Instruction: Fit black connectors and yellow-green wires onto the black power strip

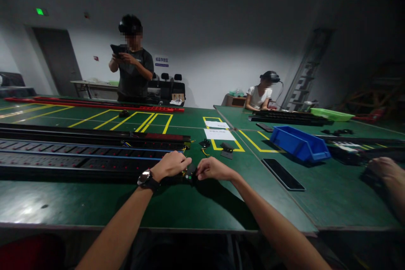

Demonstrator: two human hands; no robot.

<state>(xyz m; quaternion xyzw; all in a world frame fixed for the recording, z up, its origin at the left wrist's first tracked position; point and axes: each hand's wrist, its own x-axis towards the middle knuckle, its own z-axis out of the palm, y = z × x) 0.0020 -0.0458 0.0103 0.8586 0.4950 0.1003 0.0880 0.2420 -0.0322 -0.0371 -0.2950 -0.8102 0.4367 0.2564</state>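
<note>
Hands: left hand (171, 164), right hand (212, 168) both pinch one black end piece (190, 173) (power strip (79, 156) end).

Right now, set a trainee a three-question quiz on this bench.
1. True or false: the left hand wears a wristwatch.
2. The blue bin lies to which side of the right hand? A) the person's left B) the person's right C) directly under it
3. Fill in: both hands meet at the end of the long black ______ strip on the green table.

Key: 1 true; 2 B; 3 socket (power). The small black end piece sits between the fingers; the grip itself is too dark to judge.
</note>
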